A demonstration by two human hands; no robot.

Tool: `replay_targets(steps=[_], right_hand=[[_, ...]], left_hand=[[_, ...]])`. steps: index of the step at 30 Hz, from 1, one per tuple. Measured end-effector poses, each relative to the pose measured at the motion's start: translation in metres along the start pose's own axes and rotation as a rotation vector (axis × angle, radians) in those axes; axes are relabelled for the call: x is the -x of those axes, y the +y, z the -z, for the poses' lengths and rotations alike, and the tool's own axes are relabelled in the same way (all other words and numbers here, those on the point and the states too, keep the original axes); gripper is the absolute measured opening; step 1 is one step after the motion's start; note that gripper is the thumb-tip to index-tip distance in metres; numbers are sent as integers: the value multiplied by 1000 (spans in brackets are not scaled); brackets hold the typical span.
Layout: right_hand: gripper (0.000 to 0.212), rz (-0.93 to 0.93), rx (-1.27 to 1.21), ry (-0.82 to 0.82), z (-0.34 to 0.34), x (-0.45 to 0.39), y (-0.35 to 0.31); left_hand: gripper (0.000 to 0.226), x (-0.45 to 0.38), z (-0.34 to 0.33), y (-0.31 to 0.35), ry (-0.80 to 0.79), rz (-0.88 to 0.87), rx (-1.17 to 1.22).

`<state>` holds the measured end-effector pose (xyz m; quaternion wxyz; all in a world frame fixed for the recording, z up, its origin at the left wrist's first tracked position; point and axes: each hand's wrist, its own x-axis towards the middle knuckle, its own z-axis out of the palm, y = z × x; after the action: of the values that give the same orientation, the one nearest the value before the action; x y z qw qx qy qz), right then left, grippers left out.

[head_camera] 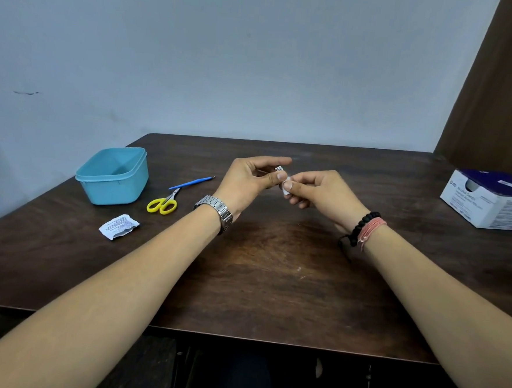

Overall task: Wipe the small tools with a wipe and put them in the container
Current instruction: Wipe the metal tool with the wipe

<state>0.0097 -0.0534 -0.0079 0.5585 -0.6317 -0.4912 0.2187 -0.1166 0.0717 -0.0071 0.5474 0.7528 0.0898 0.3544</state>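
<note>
Above the middle of the dark wooden table (273, 270), my left hand (249, 181) pinches a small metal tool (279, 169), mostly hidden by the fingers. My right hand (318, 192) pinches a small white wipe (286, 188) against that tool. The light blue container (113, 176) stands open at the back left. To its right lie yellow-handled scissors (163, 204) and a thin blue-handled tool (190, 183).
A torn white wipe wrapper (119, 226) lies in front of the container. A white and blue box of swabs (490, 198) sits at the table's right edge. A brown curtain (504, 90) hangs at the right; the wall is behind.
</note>
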Motion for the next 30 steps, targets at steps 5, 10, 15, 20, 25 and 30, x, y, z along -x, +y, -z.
replay_targets(steps=[5,10,15,20,25,30], right_hand=[[10,-1,-16,10,-1,0,0],[10,11,19,46,-1,1,4],[11,35,-7,56,-4,-1,2],[12,27,39,75,-5,-1,5],[15,36,53,82,-5,-2,6],[12,23,110,73,-4,-2,8]], left_hand=[[26,-1,1,0,60,10,31],[21,2,-1,-2,-40,20,-4],[22,0,1,1,28,14,38],[24,0,1,0,-18,32,10],[26,1,-2,1,-5,24,23],[24,2,0,0,-19,30,-4]])
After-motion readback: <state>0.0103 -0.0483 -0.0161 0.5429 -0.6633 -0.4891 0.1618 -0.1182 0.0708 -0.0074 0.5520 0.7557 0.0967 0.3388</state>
